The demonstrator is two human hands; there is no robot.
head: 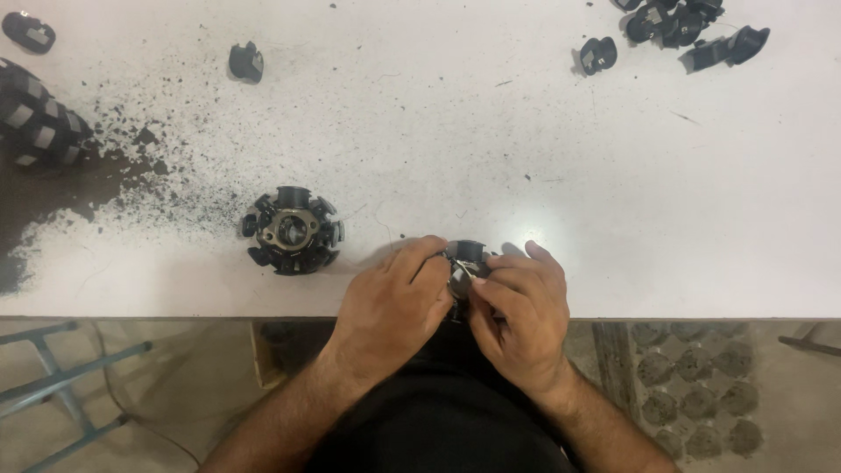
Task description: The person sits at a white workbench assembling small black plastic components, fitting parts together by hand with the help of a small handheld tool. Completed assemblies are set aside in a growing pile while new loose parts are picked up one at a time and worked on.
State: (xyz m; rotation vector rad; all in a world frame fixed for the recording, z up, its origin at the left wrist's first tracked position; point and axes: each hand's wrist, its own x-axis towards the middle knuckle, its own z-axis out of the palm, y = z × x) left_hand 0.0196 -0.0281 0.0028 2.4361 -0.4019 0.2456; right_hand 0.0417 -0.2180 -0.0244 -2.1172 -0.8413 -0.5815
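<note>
A: What are the hands doing?

B: The left hand point(394, 302) and the right hand point(521, 307) are pressed close together at the near edge of the tabletop point(491, 149), both pinching one small black part point(464, 261) between fingertips. It looks like a ring of stubby arms with a bit of metal showing; most of it is hidden by the fingers

A: How would it handle?

B: I'd judge it stiff and fairly heavy for its size, hard plastic over metal, with edges that give a sure grip. Best taken by the outer arms, as the fingers seem to do now

A: Anything like it nearby?

B: A similar round piece point(293, 231) lies to the left, well apart: black spokes around a dull metal hub with a hole in the middle. Loose black caps point(598, 54) sit at the far right, one point(246, 62) at the far left, and gritty dark dust point(105, 175) is spread over the white, smooth surface
</note>
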